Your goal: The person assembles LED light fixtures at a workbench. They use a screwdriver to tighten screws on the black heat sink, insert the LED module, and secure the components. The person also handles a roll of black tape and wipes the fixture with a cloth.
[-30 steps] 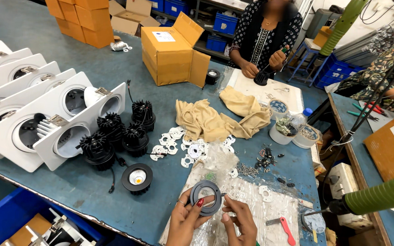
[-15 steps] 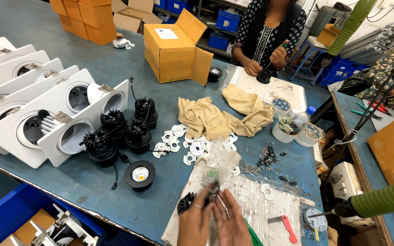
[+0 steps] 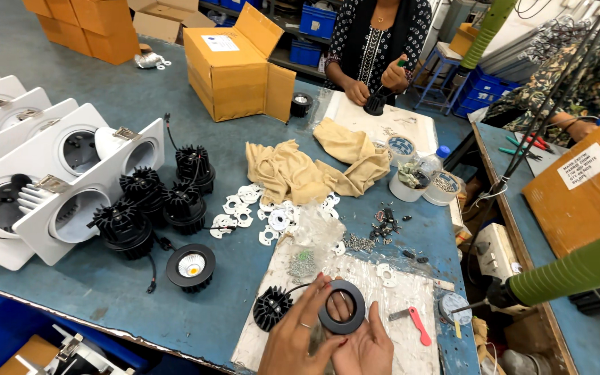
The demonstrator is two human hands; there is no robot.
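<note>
Fingers (image 3: 314, 305) of the left hand (image 3: 298, 340) and the right hand (image 3: 364, 347) together gripped a black ring (image 3: 342, 307) low over the plastic sheet (image 3: 383, 292). Half a second earlier the ring stood edge-on; now it faced up, flat. Left of it lay a finned black heat sink (image 3: 271, 307). Both wrists were cut off by the bottom edge.

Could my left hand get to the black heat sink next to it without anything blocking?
Probably yes. The heat sink lies just beside the left hand with nothing between them, but that hand is helping hold the black ring.
</note>
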